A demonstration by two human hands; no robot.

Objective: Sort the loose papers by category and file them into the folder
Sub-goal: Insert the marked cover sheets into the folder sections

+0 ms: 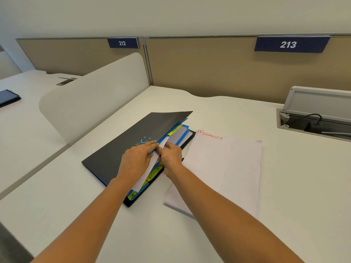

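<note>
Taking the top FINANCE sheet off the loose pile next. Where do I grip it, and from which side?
Pinch the FINANCE sheet at its right long edge, coming from the right with the right hand. The pile lies flat; that edge is free over bare desk, while the left edge runs beside the folder, under your forearm.

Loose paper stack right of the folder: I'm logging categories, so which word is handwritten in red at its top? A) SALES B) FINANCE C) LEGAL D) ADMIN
B: the top sheet of the paper stack, lying just right of the folder, bears FINANCE in red handwriting along its far edge.
</note>
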